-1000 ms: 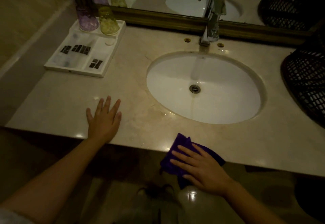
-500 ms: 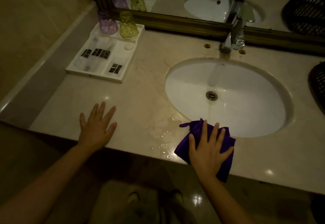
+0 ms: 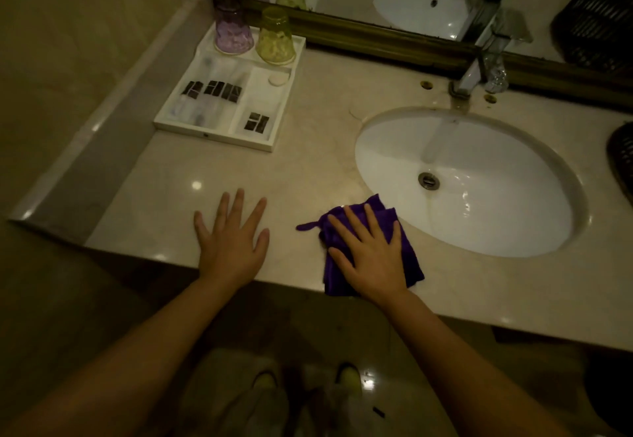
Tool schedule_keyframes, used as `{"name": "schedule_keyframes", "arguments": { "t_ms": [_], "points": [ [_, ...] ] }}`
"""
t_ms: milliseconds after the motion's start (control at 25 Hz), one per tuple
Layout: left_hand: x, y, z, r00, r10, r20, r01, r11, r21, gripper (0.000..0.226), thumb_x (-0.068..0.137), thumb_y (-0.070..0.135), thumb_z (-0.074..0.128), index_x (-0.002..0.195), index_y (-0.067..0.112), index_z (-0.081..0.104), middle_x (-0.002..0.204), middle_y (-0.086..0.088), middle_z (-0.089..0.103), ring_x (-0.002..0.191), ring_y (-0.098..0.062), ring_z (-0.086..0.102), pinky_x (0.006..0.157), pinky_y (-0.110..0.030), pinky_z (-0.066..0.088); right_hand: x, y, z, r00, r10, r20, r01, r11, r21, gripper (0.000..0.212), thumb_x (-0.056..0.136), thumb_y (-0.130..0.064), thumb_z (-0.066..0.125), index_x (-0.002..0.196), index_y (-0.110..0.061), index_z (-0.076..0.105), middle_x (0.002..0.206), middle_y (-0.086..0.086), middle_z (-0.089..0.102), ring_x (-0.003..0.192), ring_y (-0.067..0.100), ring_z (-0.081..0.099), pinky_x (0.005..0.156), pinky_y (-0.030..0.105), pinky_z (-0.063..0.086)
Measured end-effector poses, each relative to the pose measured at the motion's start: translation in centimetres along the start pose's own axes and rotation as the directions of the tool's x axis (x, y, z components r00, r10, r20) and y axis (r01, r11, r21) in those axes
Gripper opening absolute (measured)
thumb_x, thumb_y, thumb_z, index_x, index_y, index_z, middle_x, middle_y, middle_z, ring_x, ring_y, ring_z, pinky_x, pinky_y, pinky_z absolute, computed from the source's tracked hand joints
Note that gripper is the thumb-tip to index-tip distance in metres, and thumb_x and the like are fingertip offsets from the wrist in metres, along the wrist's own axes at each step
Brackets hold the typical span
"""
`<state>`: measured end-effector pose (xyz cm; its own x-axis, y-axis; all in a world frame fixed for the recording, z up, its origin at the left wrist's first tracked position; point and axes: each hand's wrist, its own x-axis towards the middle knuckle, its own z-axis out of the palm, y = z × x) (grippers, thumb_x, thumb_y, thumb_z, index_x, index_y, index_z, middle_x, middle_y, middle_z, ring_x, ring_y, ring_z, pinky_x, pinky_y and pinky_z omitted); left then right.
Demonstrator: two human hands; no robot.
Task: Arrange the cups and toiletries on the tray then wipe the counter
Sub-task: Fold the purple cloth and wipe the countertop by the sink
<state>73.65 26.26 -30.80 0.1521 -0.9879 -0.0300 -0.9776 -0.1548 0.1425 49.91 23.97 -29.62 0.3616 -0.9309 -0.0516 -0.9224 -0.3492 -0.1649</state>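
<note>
A white tray (image 3: 178, 125) sits at the counter's back left. On its far end stand a purple cup (image 3: 233, 30) and a green cup (image 3: 276, 37), both upside down. Clear toiletry packets with dark labels (image 3: 212, 88) and a small round soap (image 3: 278, 78) lie in its compartments. My right hand (image 3: 371, 253) presses flat on a purple cloth (image 3: 409, 258) on the beige counter (image 3: 308, 169), at the sink's front left rim. My left hand (image 3: 233, 243) rests flat on the counter with fingers spread, holding nothing.
A white oval sink (image 3: 479, 224) with a chrome faucet (image 3: 479, 70) fills the counter's right half. A mirror with a dark frame (image 3: 376, 34) runs along the back. A black wicker basket (image 3: 621, 159) stands at the far right. A wall ledge (image 3: 102, 121) borders the left.
My right hand has slid the purple cloth from the counter's front edge up onto the counter, then leftward along the sink's rim. My left hand has stayed flat on the counter.
</note>
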Motion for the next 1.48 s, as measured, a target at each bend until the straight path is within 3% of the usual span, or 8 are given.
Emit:
{"name": "schedule_keyframes", "arguments": {
  "t_ms": [520,640,720,800,880,1080,1320,1480],
  "points": [
    [-0.1,-0.2,-0.3,1.0,0.015,0.019,-0.014,1.0,-0.017,0.057,0.092,0.05,0.022,0.144,0.038,0.002,0.158,-0.004,0.003,0.144,-0.024,-0.002,0.109,-0.062,-0.001,-11.3,1.0,0.2,0.94,-0.336,-0.053,0.34,0.937,0.083,0.044,0.094,-0.04,0.037,0.137,-0.03,0.039,0.146,-0.007,0.04,0.14,0.015,0.027,0.115,0.04,0.023],
    [0.0,-0.2,-0.1,1.0,0.007,0.016,-0.007,1.0,-0.001,0.058,0.091,0.051,0.019,0.144,0.038,0.001,0.158,-0.003,0.002,0.144,-0.023,-0.003,0.109,-0.062,-0.001,-13.0,2.7,-0.4,0.992,-0.012,-0.126,0.051,0.949,0.31,0.044,0.094,-0.045,0.029,0.136,-0.035,0.037,0.145,-0.007,0.041,0.14,0.011,0.027,0.112,0.045,0.028],
    [0.0,-0.3,0.1,1.0,0.003,0.014,-0.003,1.0,0.005,0.058,0.09,0.052,0.017,0.143,0.039,0.0,0.158,-0.003,0.002,0.144,-0.023,-0.002,0.108,-0.062,-0.001,-11.1,2.3,-0.6,0.915,0.37,-0.16,-0.257,0.841,0.475,0.045,0.092,-0.043,0.029,0.134,-0.03,0.038,0.144,0.002,0.044,0.138,0.019,0.031,0.109,0.052,0.031],
    [0.1,-0.2,0.2,1.0,0.005,0.011,-0.005,1.0,0.0,0.059,0.089,0.052,0.016,0.144,0.038,0.0,0.158,-0.004,0.002,0.144,-0.024,-0.002,0.108,-0.063,-0.001,-8.0,1.3,-0.7,0.816,0.561,-0.135,-0.443,0.759,0.476,0.047,0.094,-0.035,0.031,0.139,-0.021,0.035,0.147,0.009,0.038,0.14,0.023,0.026,0.113,0.053,0.021],
    [0.1,-0.2,0.2,1.0,0.005,0.007,-0.005,1.0,-0.007,0.059,0.088,0.052,0.016,0.144,0.039,0.001,0.158,-0.003,0.002,0.144,-0.023,-0.003,0.108,-0.062,-0.002,-4.9,0.5,-0.6,0.793,0.596,-0.13,-0.529,0.778,0.338,0.048,0.097,-0.03,0.032,0.143,-0.017,0.029,0.151,0.01,0.032,0.142,0.025,0.02,0.115,0.052,0.009],
    [0.1,-0.4,0.6,1.0,-0.005,0.009,0.005,1.0,0.001,0.059,0.086,0.053,0.009,0.143,0.04,-0.005,0.158,-0.003,-0.001,0.144,-0.023,-0.005,0.108,-0.062,-0.004,3.1,-2.3,-0.5,0.823,0.556,-0.119,-0.521,0.822,0.231,0.05,0.097,-0.036,0.027,0.145,-0.022,0.022,0.155,0.005,0.024,0.144,0.026,0.012,0.114,0.054,0.002],
    [0.5,-0.5,-0.8,0.997,-0.016,0.072,0.027,0.988,-0.149,0.058,0.09,0.047,0.017,0.142,0.041,-0.009,0.158,-0.001,-0.008,0.143,-0.019,-0.01,0.11,-0.058,-0.005,6.7,-5.5,-0.5,0.957,0.289,0.015,-0.286,0.936,0.206,0.054,0.095,-0.042,0.024,0.146,-0.029,0.012,0.158,-0.002,0.01,0.145,0.019,0.0,0.115,0.053,-0.004],
    [3.1,2.5,-3.4,0.942,0.334,-0.03,-0.328,0.901,-0.283,0.058,0.092,0.045,0.022,0.143,0.039,-0.005,0.158,0.001,-0.005,0.143,-0.017,-0.008,0.112,-0.042,-0.001,4.9,-2.9,-2.5,0.993,0.076,-0.09,-0.06,0.985,0.164,0.057,0.092,-0.031,0.024,0.146,-0.03,0.008,0.158,-0.003,0.004,0.145,0.016,-0.002,0.112,0.048,-0.01]
  ]
}}
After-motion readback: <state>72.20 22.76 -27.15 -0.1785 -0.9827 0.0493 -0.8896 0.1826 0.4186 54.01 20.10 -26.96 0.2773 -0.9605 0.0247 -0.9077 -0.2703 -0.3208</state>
